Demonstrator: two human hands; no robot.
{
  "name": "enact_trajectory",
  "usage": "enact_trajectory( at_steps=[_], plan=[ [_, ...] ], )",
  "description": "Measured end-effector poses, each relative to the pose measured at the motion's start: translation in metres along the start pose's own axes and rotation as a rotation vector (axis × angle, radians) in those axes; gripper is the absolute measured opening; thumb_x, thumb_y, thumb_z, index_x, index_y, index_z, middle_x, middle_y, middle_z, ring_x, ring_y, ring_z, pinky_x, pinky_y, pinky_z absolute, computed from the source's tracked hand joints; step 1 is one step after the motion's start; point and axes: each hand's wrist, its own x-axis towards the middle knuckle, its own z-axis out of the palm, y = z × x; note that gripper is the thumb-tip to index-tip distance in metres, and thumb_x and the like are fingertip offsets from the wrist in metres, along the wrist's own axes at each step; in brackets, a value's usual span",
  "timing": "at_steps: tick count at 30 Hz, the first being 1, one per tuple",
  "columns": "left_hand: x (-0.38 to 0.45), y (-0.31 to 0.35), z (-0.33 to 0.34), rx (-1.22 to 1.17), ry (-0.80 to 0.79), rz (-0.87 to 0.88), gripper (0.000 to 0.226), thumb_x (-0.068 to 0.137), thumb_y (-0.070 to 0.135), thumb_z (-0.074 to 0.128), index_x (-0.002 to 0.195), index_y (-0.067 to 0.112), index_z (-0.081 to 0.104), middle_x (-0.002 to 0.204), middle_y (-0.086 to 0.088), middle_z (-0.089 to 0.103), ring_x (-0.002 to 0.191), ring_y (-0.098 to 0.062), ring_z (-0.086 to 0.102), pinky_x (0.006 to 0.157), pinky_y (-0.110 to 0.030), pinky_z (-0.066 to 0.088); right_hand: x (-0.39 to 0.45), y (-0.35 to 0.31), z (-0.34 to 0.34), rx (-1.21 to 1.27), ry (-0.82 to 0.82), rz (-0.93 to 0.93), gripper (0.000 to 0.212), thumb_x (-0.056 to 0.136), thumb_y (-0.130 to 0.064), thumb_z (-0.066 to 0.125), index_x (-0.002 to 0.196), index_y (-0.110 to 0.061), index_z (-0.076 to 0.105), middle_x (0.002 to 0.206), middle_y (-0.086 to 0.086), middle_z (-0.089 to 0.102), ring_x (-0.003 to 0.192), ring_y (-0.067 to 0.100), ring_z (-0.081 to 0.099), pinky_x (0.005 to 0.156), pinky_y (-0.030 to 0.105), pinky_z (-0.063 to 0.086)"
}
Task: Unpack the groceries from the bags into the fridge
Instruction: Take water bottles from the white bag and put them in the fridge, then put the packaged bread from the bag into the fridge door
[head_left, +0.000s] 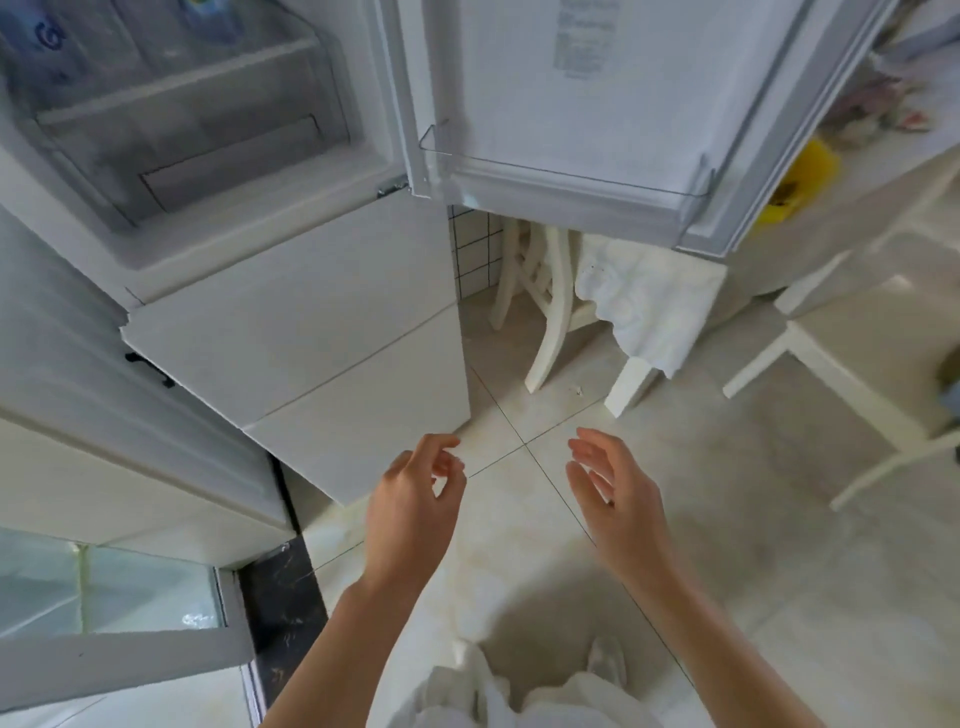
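Note:
The white fridge (291, 322) stands at the left with its upper compartment open. Inside are a clear drawer (208, 150) and, further up, blurred blue-labelled packs (47, 47). The upper door (571, 104) is swung out to the right, and its clear door shelf (566, 171) looks empty. My left hand (415, 499) hovers in front of the lower fridge doors with loosely curled fingers and holds nothing. My right hand (613, 488) is held beside it over the floor, fingers relaxed and empty. No grocery bag is in view.
A white chair (540, 291) and a table with a lace cloth (644, 291) stand under the open door. A yellow object (800, 176) lies on the table at the right. A second white chair (852, 374) is at the right. White cabinets (104, 457) are at the left.

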Motion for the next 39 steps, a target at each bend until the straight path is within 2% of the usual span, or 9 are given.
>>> enact_trajectory(
  at_steps=[9, 13, 17, 22, 26, 31, 39],
  plan=[
    [-0.045, 0.113, 0.128, 0.021, -0.196, 0.107, 0.019, 0.090, 0.023, 0.057, 0.106, 0.030, 0.062, 0.084, 0.014, 0.067, 0.080, -0.002, 0.061, 0.075, -0.032, 0.054, -0.042, 0.082, -0.159, -0.014, 0.145, 0.132, 0.033, 0.091, -0.012, 0.060, 0.123, -0.019, 0.054, 0.110, -0.008, 0.063, 0.111, 0.005, 0.059, 0.095, 0.024, 0.045],
    [-0.069, 0.170, 0.195, 0.019, -0.291, 0.159, 0.019, 0.091, 0.023, 0.057, 0.108, 0.028, 0.062, 0.084, 0.015, 0.067, 0.081, -0.002, 0.061, 0.077, -0.031, 0.054, -0.053, 0.120, -0.229, -0.051, 0.160, 0.181, 0.034, 0.091, -0.011, 0.059, 0.124, -0.017, 0.053, 0.110, -0.009, 0.061, 0.109, 0.008, 0.059, 0.095, 0.026, 0.046],
    [-0.086, 0.214, 0.244, 0.050, -0.363, 0.204, 0.020, 0.091, 0.025, 0.057, 0.110, 0.029, 0.061, 0.081, 0.016, 0.063, 0.080, -0.002, 0.059, 0.077, -0.028, 0.051, -0.058, 0.152, -0.285, -0.109, 0.189, 0.208, 0.037, 0.090, -0.013, 0.060, 0.126, -0.013, 0.052, 0.112, -0.007, 0.060, 0.108, 0.012, 0.060, 0.094, 0.030, 0.048],
    [-0.087, 0.249, 0.285, 0.093, -0.451, 0.238, 0.021, 0.092, 0.025, 0.057, 0.112, 0.030, 0.059, 0.085, 0.015, 0.065, 0.082, -0.001, 0.059, 0.081, -0.031, 0.052, -0.049, 0.183, -0.338, -0.158, 0.215, 0.255, 0.039, 0.089, -0.012, 0.062, 0.127, -0.013, 0.051, 0.112, -0.005, 0.061, 0.107, 0.015, 0.061, 0.093, 0.035, 0.050],
    [-0.068, 0.271, 0.312, 0.109, -0.469, 0.250, 0.019, 0.091, 0.024, 0.057, 0.110, 0.028, 0.060, 0.083, 0.016, 0.065, 0.081, -0.002, 0.060, 0.080, -0.033, 0.053, -0.030, 0.201, -0.367, -0.155, 0.262, 0.276, 0.039, 0.088, -0.009, 0.063, 0.126, -0.010, 0.052, 0.109, -0.003, 0.060, 0.105, 0.017, 0.061, 0.095, 0.041, 0.050],
    [-0.024, 0.295, 0.349, 0.102, -0.462, 0.246, 0.018, 0.090, 0.022, 0.058, 0.107, 0.026, 0.061, 0.081, 0.015, 0.065, 0.081, -0.005, 0.062, 0.079, -0.036, 0.054, 0.013, 0.219, -0.396, -0.154, 0.282, 0.312, 0.039, 0.089, -0.011, 0.062, 0.126, -0.012, 0.052, 0.110, -0.005, 0.060, 0.103, 0.013, 0.060, 0.094, 0.037, 0.050],
    [0.092, 0.342, 0.402, 0.057, -0.425, 0.203, 0.017, 0.090, 0.021, 0.059, 0.106, 0.026, 0.061, 0.079, 0.015, 0.064, 0.081, -0.003, 0.061, 0.079, -0.034, 0.054, 0.140, 0.227, -0.438, -0.175, 0.233, 0.283, 0.041, 0.091, -0.016, 0.061, 0.130, -0.013, 0.049, 0.117, -0.002, 0.060, 0.109, 0.014, 0.058, 0.098, 0.035, 0.047]
  ],
)
